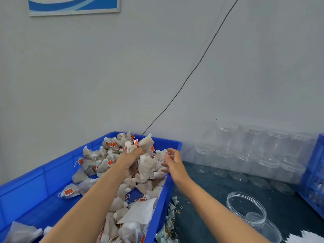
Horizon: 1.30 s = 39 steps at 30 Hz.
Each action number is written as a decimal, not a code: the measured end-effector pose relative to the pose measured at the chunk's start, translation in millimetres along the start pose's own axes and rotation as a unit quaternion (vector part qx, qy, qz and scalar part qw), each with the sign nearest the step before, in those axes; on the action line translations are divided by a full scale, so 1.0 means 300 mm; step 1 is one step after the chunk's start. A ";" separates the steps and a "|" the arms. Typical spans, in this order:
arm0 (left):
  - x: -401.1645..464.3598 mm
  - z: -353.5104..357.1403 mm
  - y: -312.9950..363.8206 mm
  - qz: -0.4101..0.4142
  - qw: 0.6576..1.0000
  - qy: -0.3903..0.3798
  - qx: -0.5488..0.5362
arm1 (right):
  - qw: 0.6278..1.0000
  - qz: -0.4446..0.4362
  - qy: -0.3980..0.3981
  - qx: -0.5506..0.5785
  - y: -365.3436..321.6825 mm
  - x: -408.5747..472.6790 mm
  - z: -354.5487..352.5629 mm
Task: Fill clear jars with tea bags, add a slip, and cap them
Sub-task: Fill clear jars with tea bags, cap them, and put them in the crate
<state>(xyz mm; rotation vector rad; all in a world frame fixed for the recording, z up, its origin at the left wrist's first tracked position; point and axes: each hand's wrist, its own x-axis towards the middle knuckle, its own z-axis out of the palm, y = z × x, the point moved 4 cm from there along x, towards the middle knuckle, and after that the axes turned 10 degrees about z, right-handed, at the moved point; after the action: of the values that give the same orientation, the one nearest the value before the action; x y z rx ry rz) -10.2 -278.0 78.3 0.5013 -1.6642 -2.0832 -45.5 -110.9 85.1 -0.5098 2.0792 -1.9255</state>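
Observation:
A large blue bin (35, 188) holds a heap of beige tea bags (105, 158) with orange tags. My left hand (130, 159) grips a bunch of tea bags (146, 142) lifted above the heap. My right hand (172, 162) hovers at the bin's right rim, fingers loosely spread, touching the hanging tea bags (149, 167); I cannot see it holding any. An empty clear jar (245, 206) lies tilted on the dark table at the lower right, mouth toward me. White paper slips (305, 237) show at the bottom right corner.
Stacked rows of empty clear jars (249, 151) stand against the grey wall at the right. A blue crate (315, 172) sits at the far right edge. Folded green packets (168, 218) lie beside the bin. A black cable (192, 71) runs up the wall.

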 end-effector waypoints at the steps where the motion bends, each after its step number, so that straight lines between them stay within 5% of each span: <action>1: -0.014 0.019 0.024 0.008 1.000 -0.011 -0.023 | 0.999 0.009 -0.036 -0.011 -0.017 -0.011 -0.003; 9: -0.111 0.169 0.102 0.041 0.997 -0.060 -0.035 | 0.982 0.117 -0.118 0.085 -0.127 -0.097 -0.020; 16: -0.191 0.304 0.108 0.053 0.993 -0.075 -0.072 | 0.968 0.113 -0.164 0.150 -0.155 -0.171 -0.109; 26: -0.319 0.628 0.067 0.091 0.988 0.021 -0.119 | 0.999 -0.032 0.018 0.010 -0.149 -0.289 -0.436; 35: -0.358 0.788 -0.079 -0.058 0.956 -0.011 -0.288 | 0.999 -0.004 0.023 -0.042 -0.080 -0.365 -0.651; 39: -0.343 0.775 -0.096 -0.050 0.956 0.005 -0.289 | 0.997 -0.007 0.014 -0.074 -0.050 -0.353 -0.662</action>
<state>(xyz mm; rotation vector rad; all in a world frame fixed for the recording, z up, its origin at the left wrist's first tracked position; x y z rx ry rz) -48.3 -26.1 102.2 0.3997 -0.9558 -2.4889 -31.8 112.6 112.5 -0.5318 2.2539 -1.8054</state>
